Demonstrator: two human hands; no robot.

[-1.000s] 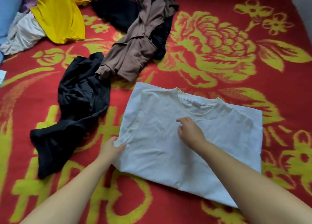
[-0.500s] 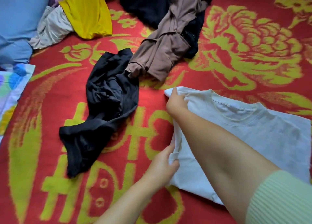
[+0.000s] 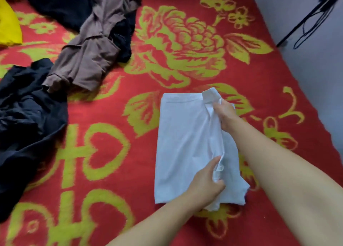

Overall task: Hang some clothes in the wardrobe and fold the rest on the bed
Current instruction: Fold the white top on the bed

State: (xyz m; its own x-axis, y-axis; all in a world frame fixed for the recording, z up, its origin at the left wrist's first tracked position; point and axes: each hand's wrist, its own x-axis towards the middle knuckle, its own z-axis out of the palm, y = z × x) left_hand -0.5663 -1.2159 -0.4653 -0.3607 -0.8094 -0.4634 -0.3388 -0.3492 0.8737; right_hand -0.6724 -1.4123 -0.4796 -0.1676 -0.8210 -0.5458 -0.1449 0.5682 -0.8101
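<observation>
A white T-shirt (image 3: 178, 140) lies on the red and yellow-green flowered bedspread (image 3: 111, 127), folded into a narrow upright rectangle. My right hand (image 3: 225, 115) pinches the shirt's folded edge near the top right corner. My left hand (image 3: 206, 184) pinches the same edge lower down, near the bottom. The fabric between the two hands is lifted a little and creased.
A brown garment (image 3: 89, 54) lies crumpled at upper left, over a black one (image 3: 61, 4). Another black garment (image 3: 26, 127) is heaped at the left edge. A yellow garment (image 3: 8, 27) shows at far left. The bed's right edge borders grey floor (image 3: 315, 69) with a black cable.
The shirt's left side has been carried over to the right, so the wide shirt is now a narrow rectangle. Both hands moved right with the edge. The view shifted right.
</observation>
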